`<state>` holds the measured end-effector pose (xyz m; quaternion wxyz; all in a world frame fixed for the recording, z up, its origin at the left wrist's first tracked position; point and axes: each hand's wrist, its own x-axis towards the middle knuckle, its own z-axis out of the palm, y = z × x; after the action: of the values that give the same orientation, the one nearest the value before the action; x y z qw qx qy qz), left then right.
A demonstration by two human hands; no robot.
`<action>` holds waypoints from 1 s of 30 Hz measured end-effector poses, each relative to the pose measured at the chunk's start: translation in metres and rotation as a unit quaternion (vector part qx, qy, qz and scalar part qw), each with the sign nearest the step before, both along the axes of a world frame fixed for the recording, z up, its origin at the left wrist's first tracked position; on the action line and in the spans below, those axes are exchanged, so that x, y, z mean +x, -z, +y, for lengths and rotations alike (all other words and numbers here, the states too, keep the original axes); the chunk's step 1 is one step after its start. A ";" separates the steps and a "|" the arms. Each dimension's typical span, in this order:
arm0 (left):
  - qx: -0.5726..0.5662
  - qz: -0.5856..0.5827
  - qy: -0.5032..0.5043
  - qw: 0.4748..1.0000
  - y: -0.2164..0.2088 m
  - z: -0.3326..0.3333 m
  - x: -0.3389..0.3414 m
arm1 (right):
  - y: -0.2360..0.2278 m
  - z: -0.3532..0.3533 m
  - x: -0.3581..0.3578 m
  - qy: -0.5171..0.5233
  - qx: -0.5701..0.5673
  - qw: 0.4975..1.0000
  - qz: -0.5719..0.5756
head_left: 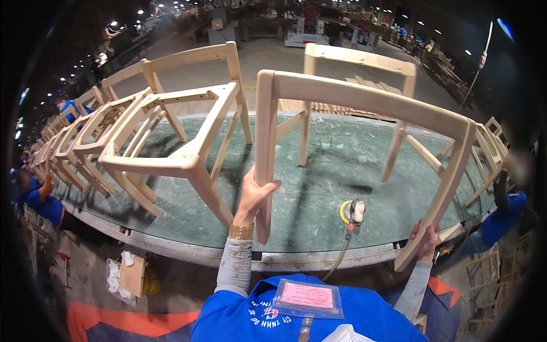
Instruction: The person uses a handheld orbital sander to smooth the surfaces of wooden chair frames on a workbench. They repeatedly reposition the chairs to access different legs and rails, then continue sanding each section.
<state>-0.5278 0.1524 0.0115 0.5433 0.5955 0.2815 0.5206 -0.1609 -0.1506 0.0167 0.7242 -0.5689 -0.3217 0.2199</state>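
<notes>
A pale bare-wood chair frame (364,98) stands in front of me at the green-topped table (319,228), its broad rail toward me. My left hand (254,196) is wrapped round the lower part of its left near leg. Around the lower part of the right near leg, my right hand (426,239) is closed, its fingers partly hidden behind the wood. Between those two legs a round sander (354,211) with a yellow pad rim lies on the tabletop. A hose (342,253) runs from it over the table's near edge.
Several seatless wooden chair frames (194,162) line the table's left side; more chairs (487,151) stand at the right. Wood strips (342,108) lie by the far edge. Co-workers in blue appear at the left (48,205) and right (504,216).
</notes>
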 end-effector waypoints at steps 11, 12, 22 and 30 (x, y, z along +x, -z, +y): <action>-0.025 -0.041 0.004 0.999 -0.059 -0.045 0.035 | -0.024 0.127 0.076 0.282 -0.096 0.894 -0.335; -0.030 -0.039 -0.006 0.999 -0.062 -0.045 0.038 | -0.025 0.134 0.052 0.327 -0.045 0.853 -0.405; -0.041 0.012 -0.026 0.999 -0.085 -0.023 0.057 | 0.162 0.166 -0.002 0.078 -0.406 0.841 -0.348; -0.053 0.005 -0.034 0.998 -0.089 -0.005 0.053 | 0.208 0.175 0.000 0.052 -0.493 0.815 -0.299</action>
<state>-0.4751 0.1476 0.1006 0.5544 0.5586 0.3314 0.5204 -0.1605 0.0243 -0.1909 0.2250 -0.9035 -0.3408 0.1299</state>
